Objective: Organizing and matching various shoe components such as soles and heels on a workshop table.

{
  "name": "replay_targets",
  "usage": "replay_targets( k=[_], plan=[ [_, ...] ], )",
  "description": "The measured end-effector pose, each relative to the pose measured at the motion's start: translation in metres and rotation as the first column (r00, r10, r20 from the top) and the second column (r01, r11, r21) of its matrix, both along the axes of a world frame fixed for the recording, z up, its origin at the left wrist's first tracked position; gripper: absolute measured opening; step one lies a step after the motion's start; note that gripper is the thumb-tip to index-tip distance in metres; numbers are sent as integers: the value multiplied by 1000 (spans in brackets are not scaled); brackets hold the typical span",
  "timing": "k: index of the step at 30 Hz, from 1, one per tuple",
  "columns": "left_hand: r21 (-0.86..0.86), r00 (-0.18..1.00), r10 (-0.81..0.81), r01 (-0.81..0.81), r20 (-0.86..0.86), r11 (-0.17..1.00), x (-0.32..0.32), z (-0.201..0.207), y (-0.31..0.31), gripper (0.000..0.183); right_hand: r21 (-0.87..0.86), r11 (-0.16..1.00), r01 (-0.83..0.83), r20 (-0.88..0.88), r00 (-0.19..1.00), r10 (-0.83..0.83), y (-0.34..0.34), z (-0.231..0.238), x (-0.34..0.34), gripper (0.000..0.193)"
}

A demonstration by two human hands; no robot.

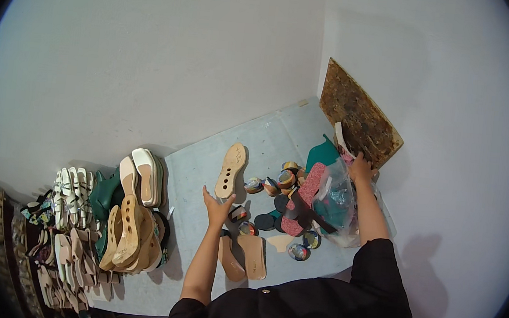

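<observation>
My left hand (217, 207) is open, thumb and fingers spread, just below a tan shoe sole (231, 170) with a row of dark holes. The sole lies flat on the table and appears apart from the hand. At the far right, my right hand (362, 168) reaches over a clear plastic bag (339, 195) with green and pink pieces in and around it. Beside its fingers leans a white-and-pink strip (342, 140). The fingertips are partly hidden, so their grip does not show. Several multicoloured rounded pieces (287, 179) and a pink speckled slab (311, 183) lie between the hands.
Two tan insoles (252, 257) lie near my body. At the left stand stacked soles (130, 233), white-rimmed soles (145, 176), green pieces (103, 192) and rows of white sandals (72, 193). A stained brown board (360, 111) leans on the right wall behind the grey-covered table (206, 154).
</observation>
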State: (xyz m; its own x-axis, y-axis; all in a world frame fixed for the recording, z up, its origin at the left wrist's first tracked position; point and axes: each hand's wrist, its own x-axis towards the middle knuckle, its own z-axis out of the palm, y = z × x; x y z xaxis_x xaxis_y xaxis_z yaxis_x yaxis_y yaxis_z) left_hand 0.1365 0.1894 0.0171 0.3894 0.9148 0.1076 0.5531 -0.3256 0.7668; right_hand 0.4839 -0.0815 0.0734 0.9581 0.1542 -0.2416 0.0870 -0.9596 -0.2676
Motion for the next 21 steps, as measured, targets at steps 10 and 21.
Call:
replay_targets(
  k=[10,21],
  plan=[
    [-178,977,92,-58,193,982,33,6,-2,63,-236,959,-159,18,986,168,-2,2,4,49],
    [-7,866,-5,10,500,1000,-33,52,-34,59,-69,998,4,-37,999,-7,-16,29,-7,59]
  ],
)
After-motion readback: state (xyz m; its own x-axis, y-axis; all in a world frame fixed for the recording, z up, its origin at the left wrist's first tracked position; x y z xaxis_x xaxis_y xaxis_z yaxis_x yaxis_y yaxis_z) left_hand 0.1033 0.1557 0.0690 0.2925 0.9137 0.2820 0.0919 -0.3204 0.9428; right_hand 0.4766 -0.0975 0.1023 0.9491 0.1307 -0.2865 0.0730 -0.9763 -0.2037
